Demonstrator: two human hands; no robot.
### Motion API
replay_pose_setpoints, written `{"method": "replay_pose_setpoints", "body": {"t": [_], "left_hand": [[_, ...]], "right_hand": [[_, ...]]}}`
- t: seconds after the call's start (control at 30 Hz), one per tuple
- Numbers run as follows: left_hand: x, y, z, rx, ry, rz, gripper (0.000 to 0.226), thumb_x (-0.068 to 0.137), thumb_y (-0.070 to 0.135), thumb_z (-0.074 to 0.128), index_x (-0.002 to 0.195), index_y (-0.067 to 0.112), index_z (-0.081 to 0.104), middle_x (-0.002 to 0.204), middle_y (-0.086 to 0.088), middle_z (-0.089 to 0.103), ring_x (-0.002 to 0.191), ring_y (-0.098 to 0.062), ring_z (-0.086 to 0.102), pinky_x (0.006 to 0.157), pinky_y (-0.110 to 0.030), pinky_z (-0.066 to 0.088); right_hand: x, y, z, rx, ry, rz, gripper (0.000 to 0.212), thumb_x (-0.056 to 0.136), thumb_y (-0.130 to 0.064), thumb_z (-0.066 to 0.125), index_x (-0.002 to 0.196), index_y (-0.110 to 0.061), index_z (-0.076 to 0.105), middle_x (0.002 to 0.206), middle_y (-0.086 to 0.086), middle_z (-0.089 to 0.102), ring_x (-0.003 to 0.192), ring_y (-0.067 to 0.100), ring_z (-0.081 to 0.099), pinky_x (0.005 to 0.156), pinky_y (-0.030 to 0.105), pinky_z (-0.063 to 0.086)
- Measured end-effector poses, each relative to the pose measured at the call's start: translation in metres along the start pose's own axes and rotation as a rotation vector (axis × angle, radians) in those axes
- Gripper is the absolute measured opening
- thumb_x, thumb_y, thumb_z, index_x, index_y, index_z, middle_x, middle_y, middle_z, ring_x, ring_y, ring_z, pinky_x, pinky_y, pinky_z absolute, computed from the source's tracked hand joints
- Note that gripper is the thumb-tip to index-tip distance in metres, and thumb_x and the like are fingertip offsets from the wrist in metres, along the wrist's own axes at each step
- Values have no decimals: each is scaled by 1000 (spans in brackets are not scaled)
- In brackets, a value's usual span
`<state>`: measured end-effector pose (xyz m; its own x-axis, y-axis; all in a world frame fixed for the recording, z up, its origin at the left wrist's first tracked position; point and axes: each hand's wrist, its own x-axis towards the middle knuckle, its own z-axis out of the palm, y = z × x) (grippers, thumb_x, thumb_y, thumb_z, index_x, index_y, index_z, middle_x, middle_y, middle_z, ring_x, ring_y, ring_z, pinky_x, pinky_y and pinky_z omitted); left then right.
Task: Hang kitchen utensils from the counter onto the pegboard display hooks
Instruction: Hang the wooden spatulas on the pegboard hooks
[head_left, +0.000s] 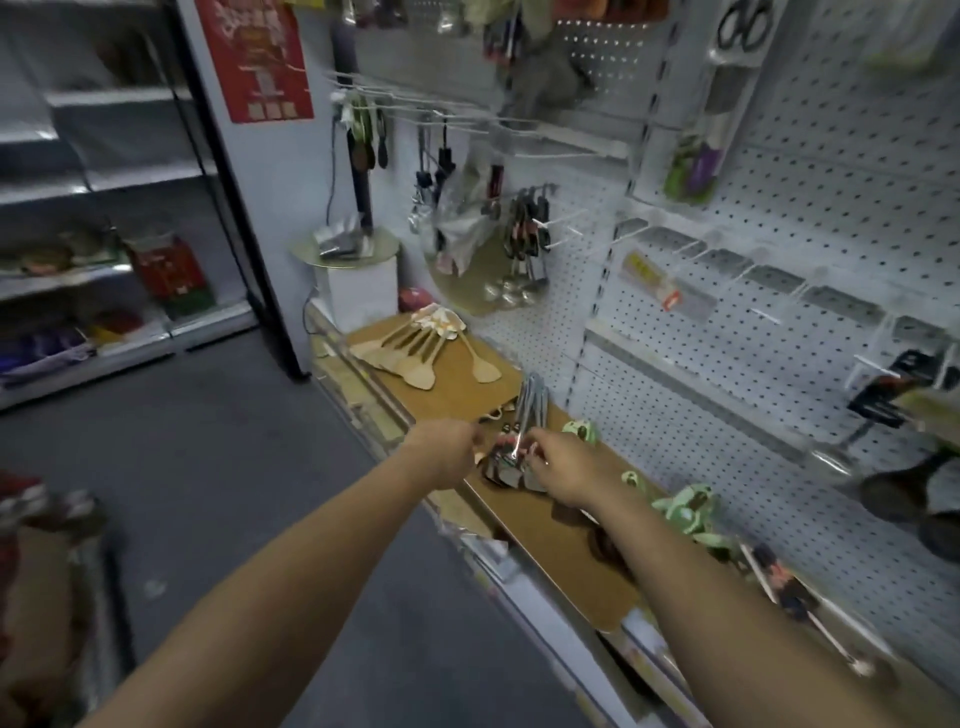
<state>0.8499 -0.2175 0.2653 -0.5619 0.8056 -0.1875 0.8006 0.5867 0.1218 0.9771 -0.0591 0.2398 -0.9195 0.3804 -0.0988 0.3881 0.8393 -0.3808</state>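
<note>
A bundle of metal utensils with dark handles (522, 415) lies on the brown counter (561, 525). My left hand (447, 452) and my right hand (563, 467) both reach to its handle end, fingers curled around the dark handles. Motion blur hides the exact grip. Wooden spatulas (415, 348) lie fanned out farther along the counter. Green utensils (685, 506) lie nearer me on the right. The white pegboard (779, 322) rises behind the counter, with hooks (563, 221) carrying ladles and spoons (519, 260).
A black pan (914, 493) and packaged tools hang at the right of the pegboard. A white box with a gold plate (348, 270) stands at the counter's far end. Store shelves (104, 280) line the left, across a grey floor aisle.
</note>
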Motion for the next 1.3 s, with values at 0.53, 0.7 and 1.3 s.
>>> {"method": "replay_pose_setpoints", "body": {"t": [0.53,0.7,1.3], "left_hand": [[226,-205,-17,52,-171,-91,34,102,23,46,134,27,55,132,-4,63,117,-27,61,91,-38,54],[293,-261,-7,36,-229,-140,36,102,24,49,137,23,55,138,-6,57,124,-28,58,94,-37,48],[585,-439,69,-21,-513,69,39,101,25,46,140,21,49,140,-8,54,125,-28,56,98,-40,49]], "right_hand": [[312,-26,25,54,-105,55,25,100,-33,53,122,-23,61,110,1,67,98,21,64,84,37,54],[416,-25,48,77,-225,43,25,99,-34,54,119,-23,63,115,2,66,99,21,61,76,32,47],[643,-20,168,134,-395,390,22,101,-34,50,111,-20,64,107,1,66,93,19,62,77,30,50]]}}
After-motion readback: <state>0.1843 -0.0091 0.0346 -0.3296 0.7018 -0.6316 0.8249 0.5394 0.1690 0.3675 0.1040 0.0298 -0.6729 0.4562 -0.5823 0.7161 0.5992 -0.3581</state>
